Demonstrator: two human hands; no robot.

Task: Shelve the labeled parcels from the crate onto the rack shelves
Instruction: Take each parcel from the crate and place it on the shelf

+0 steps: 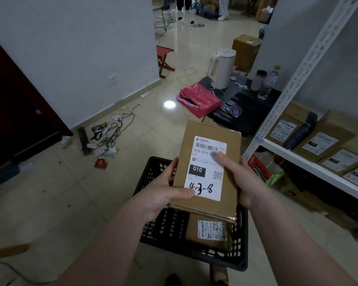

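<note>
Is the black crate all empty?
No, one more brown parcel with a white label lies in the black crate, below the parcel marked 010 that the left hand and the right hand hold.

Held parcel (207, 162): above the crate (165, 228)
Second parcel (196, 228): in the crate
Rack (285, 93): right of crate, parcels (322, 141) on its shelf (310, 167)

A white plastic kettle (221, 68) stands on a low black table (248, 118), a crinkled pink foil bag (198, 99) at the table's left edge. A brown cardboard box (246, 51) sits behind the kettle. A red folding stool (164, 58) stands by the wall corner; tangled black cables (112, 134) lie on the beige tiled floor (50, 193)
</note>
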